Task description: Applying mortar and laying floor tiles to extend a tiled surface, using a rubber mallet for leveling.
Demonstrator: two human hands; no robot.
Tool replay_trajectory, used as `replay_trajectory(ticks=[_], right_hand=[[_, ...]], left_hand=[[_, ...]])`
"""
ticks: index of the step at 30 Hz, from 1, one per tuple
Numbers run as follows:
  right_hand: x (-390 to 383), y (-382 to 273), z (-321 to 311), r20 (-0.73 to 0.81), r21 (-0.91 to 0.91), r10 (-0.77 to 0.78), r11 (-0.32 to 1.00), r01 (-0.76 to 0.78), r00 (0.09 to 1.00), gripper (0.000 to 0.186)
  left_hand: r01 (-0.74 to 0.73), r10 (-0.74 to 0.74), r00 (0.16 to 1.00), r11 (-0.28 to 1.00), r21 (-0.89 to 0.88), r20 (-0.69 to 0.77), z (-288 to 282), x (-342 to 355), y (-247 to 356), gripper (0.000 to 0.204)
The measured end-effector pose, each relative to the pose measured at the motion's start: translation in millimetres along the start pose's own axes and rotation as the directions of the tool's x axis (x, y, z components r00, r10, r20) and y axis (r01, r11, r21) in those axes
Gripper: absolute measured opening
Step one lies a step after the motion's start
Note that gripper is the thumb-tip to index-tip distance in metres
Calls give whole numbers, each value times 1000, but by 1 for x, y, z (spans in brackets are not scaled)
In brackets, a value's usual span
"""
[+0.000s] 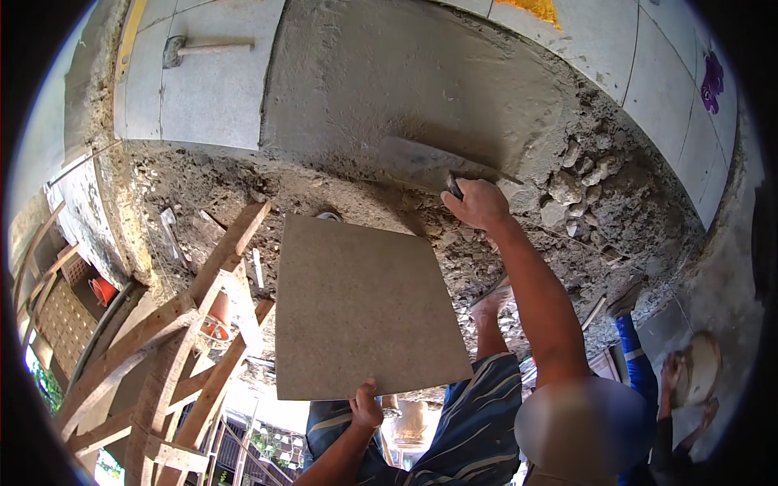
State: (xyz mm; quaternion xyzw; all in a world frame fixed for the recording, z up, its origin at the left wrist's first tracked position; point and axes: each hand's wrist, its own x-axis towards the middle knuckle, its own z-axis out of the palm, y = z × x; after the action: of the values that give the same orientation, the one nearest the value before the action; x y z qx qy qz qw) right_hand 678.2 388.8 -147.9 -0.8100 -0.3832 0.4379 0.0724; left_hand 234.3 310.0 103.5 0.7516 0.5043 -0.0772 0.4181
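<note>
My left hand (365, 409) grips the near edge of a large square greyish-beige tile (369, 300), held over my lap and bare leg. My right hand (478, 202) is closed round the dark handle of a steel trowel (413, 162), whose long blade rests at the near edge of a smooth wet mortar bed (389, 81) in the upper middle. Light tiles (203, 97) border the bed on both sides.
A mallet (211, 47) lies on the upper-left tiles. Timber framing (186, 340) stands at lower left, rubble (583, 178) lies right of the bed over rough ground (194, 186). At right, another person's leg (632, 340) and hands (673, 373) appear beside a round container (697, 364).
</note>
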Motion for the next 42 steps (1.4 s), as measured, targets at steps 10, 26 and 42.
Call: replay_trajectory(ticks=[10, 26, 42], right_hand=[[-26, 62, -39, -38, 161, 159, 975, -151, 987, 51], [-2, 26, -10, -21, 47, -28, 998, 29, 999, 43], [-12, 43, -32, -137, 291, 72, 956, -30, 988, 51]], left_hand=[[196, -234, 960, 954, -227, -153, 34, -19, -10, 16], [86, -83, 988, 996, 16, -130, 17, -2, 10, 45], [119, -109, 979, 992, 50, -173, 13, 9, 23, 23]])
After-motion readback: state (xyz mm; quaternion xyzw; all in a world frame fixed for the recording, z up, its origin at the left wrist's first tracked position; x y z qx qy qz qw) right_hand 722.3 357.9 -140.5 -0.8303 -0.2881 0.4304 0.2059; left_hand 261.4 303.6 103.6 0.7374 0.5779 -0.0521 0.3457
